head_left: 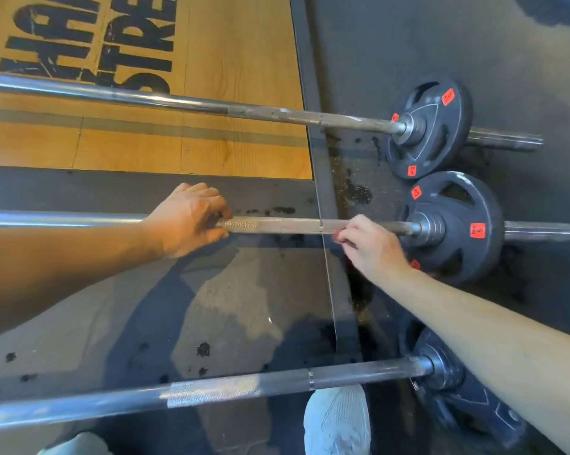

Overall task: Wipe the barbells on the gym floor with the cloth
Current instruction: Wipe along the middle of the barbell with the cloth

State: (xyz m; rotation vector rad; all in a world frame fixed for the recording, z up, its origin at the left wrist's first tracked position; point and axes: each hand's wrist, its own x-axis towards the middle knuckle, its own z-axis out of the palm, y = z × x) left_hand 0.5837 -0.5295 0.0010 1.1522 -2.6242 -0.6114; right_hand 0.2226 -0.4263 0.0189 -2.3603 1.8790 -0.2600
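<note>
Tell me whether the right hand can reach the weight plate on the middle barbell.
Probably yes: the right hand is at the middle barbell just short of its weight plate, with only bare bar and the collar between them.

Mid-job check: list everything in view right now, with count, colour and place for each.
Barbells: three, grey steel, lying across the floor: far barbell, middle barbell, near barbell.
Weight plates: three, black, one at each bar's right end.
Stickers: several, orange-red, on the far and middle plates.
Wooden platform: one, tan with black lettering, top left.
Rubber floor: dark grey, scuffed.
Shoes: two, pale, bottom edge.
Cloth: none clearly visible.
Left hand: grips the middle barbell.
Right hand: fingers curled at the same bar near its plate; hold unclear.
</note>
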